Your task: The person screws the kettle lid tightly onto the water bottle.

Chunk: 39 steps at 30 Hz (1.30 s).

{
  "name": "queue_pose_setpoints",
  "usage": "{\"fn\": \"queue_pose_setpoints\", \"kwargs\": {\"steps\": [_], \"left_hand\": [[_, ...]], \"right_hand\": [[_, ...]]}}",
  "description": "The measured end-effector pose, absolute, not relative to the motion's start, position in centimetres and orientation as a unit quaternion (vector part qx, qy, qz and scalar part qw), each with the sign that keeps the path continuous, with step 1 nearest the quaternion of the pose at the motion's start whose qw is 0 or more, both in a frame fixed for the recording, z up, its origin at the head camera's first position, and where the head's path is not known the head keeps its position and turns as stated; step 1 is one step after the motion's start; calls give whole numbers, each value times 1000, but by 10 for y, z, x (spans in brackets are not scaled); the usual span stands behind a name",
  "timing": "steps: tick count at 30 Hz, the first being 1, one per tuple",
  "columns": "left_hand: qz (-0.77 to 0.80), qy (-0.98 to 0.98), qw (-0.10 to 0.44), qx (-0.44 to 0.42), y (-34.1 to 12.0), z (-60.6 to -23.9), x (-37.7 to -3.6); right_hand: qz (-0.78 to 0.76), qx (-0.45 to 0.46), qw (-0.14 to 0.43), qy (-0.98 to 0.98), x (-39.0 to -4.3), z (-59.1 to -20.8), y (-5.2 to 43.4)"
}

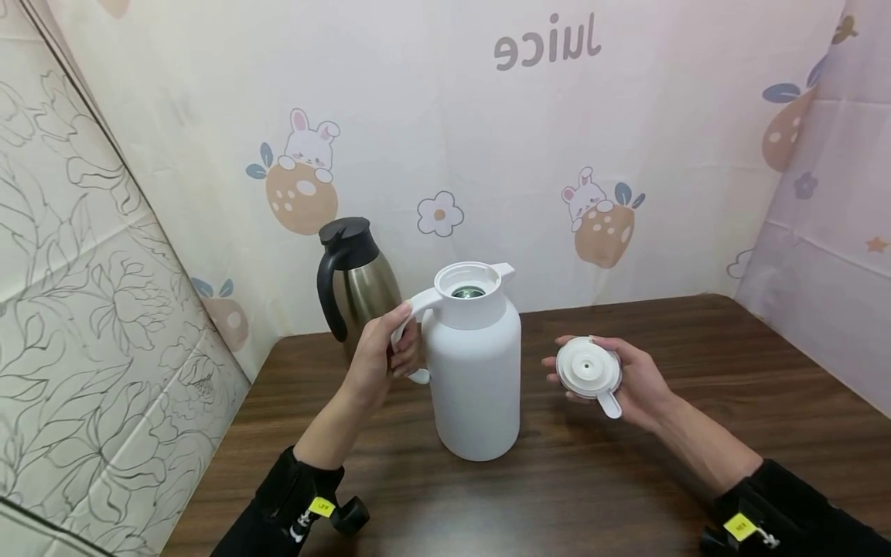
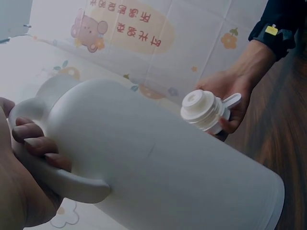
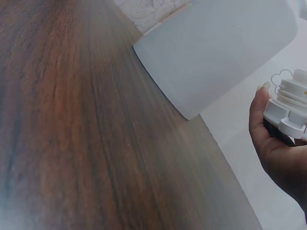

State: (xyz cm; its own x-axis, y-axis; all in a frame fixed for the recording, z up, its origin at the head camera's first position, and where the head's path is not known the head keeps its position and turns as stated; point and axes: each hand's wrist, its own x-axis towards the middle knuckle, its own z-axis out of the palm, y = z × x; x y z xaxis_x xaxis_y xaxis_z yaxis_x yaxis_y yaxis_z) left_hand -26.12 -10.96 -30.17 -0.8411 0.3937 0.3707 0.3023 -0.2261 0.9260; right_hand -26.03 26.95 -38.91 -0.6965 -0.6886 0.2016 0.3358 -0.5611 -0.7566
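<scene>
Head view: left hand (image 1: 386,352) gripped white jug (image 1: 476,379) handle; right hand (image 1: 629,379) held removed lid (image 1: 588,370); steel flask (image 1: 355,282) behind.

Word "Juice" in grey, mirror-reversed, on the backdrop sheet (image 1: 487,116) at upper centre of the head view, mirrored pink characters on an orange oval (image 2: 132,26) at top of the left wrist view, unreadable, yellow sleeve tags (image 1: 322,507) too small to read

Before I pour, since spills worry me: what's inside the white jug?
Through the lidless white plastic jug's open mouth, only a dark metallic neck opening shows. Any liquid is hidden by the opaque walls.
</scene>
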Motion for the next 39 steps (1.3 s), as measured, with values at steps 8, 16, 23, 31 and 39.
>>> {"fn": "queue_pose_setpoints", "kwargs": {"steps": [8,16,23,31,39], "left_hand": [[757,598,-13,263,-105,-305,-257],[769,588,-16,250,-104,-307,-257],[765,594,-15,248,-103,-307,-258],[768,591,-2,249,-104,-307,-259],[763,590,-2,263,-104,-308,-260]], "right_hand": [[-846,-247,244,404,-259,-368,257],[-824,-253,103,496,-259,-317,235],[-730,-282,-66,618,-257,-256,210],[-554,-329,-240,727,-257,-211,170],[-408,-382,-333,760,-272,-196,130]]}}
